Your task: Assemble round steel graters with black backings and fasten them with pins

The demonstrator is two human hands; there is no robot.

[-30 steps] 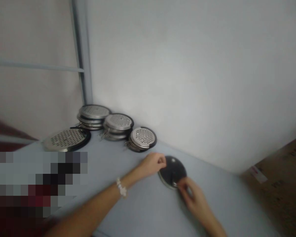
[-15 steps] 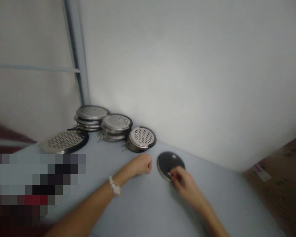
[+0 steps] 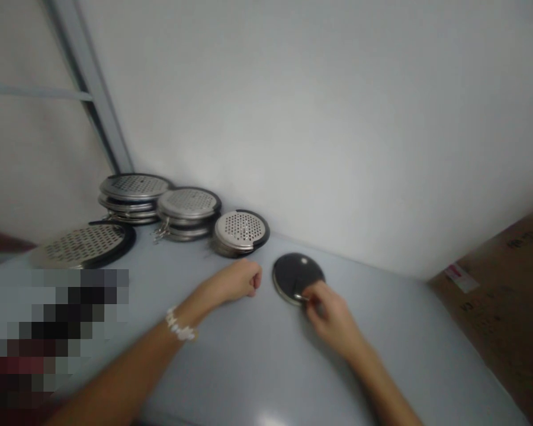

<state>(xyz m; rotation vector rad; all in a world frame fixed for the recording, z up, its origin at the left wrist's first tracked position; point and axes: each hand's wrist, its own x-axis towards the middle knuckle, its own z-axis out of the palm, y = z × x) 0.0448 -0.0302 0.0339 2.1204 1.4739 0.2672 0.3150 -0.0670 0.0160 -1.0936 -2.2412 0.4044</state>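
A round black lid (image 3: 297, 273) with a pale metal rim lies on the grey table (image 3: 257, 349). At its near edge, my right hand (image 3: 331, 313) pinches a small shiny metal piece that looks like a wire loop or clasp. My fingers partly cover this piece. To the left of the lid, my left hand (image 3: 237, 281) is curled into a fist, low over the table and apart from the lid. No object shows in it. Just behind this fist stands a small stack of round perforated metal lids (image 3: 242, 229) with black edging.
Two more stacks of perforated lids, a middle one (image 3: 189, 204) and a larger one (image 3: 135, 188), stand along the wall. A wide perforated lid (image 3: 86, 244) lies at the left. At the right is a brown cardboard box (image 3: 501, 296). A blurred patch covers the lower left.
The camera view has shifted, so the stacks and lid appear further left and higher. My right hand keeps its pinch at the lid's edge. The left fist stays closed.
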